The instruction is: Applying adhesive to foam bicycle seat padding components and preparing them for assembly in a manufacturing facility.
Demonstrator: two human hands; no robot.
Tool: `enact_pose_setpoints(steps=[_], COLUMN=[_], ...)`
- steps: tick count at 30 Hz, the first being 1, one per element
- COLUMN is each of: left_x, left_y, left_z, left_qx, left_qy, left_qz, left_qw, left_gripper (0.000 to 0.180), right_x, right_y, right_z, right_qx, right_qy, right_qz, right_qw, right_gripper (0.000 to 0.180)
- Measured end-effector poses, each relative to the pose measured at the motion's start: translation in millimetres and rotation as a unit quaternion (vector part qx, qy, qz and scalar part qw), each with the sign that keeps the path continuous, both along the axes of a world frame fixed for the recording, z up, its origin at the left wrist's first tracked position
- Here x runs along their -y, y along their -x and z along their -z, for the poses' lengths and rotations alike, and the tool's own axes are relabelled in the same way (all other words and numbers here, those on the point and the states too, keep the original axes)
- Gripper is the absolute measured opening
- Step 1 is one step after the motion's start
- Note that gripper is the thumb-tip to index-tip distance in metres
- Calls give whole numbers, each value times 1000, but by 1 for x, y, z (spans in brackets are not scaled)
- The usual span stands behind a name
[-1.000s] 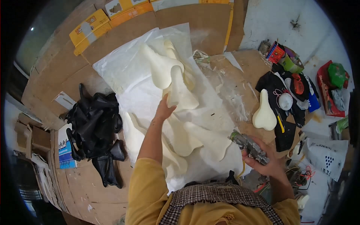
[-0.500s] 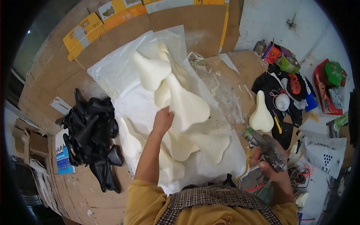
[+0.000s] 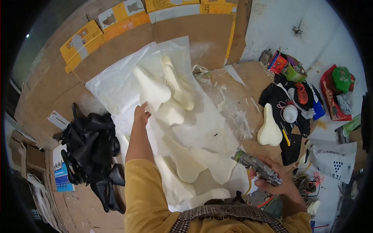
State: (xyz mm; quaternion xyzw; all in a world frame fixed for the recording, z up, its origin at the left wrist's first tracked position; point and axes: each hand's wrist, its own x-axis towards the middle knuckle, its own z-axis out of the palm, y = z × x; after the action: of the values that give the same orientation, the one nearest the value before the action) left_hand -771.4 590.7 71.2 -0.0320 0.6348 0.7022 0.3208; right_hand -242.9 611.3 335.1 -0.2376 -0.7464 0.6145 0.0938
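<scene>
Cream foam bicycle saddle pads lie on a white sheet (image 3: 202, 132). My left hand (image 3: 142, 115) reaches to the near left edge of one pad (image 3: 154, 91), fingers apart; whether they touch it is hard to tell. Beside that pad are another upright-lying pad (image 3: 178, 85) and one partly under it (image 3: 171, 112). Closer to me lie several more, among them a pad (image 3: 186, 165) and, by my apron, a pad (image 3: 210, 196). My right hand (image 3: 278, 176) is closed around a grimy grey gun-like tool (image 3: 258, 167) with a green ring near its tip, pointing left over the sheet.
A heap of black saddle covers (image 3: 91, 147) lies at the left on cardboard. On the right are a single foam pad (image 3: 269, 128), a yellow cutter (image 3: 286, 135), black cloth and a grey-white bag (image 3: 334, 161). Cardboard walls (image 3: 194, 35) stand at the back.
My left hand has let go of the large pad it held mid-sheet and moved left and up to another pad. That middle spot is bare now. The right hand's tool has turned more level.
</scene>
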Motion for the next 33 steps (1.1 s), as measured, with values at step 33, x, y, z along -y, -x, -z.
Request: enact_pose_setpoints(steps=[33], left_x=[54], left_y=[-43], left_z=[48], left_qx=[68], left_qy=[-203], left_qz=[-42], left_qw=[976], left_gripper=[43], right_x=[6], right_y=[32], right_z=[-20], right_qx=[6], right_qy=[-153], right_qz=[59], right_qw=[986], right_gripper=[58])
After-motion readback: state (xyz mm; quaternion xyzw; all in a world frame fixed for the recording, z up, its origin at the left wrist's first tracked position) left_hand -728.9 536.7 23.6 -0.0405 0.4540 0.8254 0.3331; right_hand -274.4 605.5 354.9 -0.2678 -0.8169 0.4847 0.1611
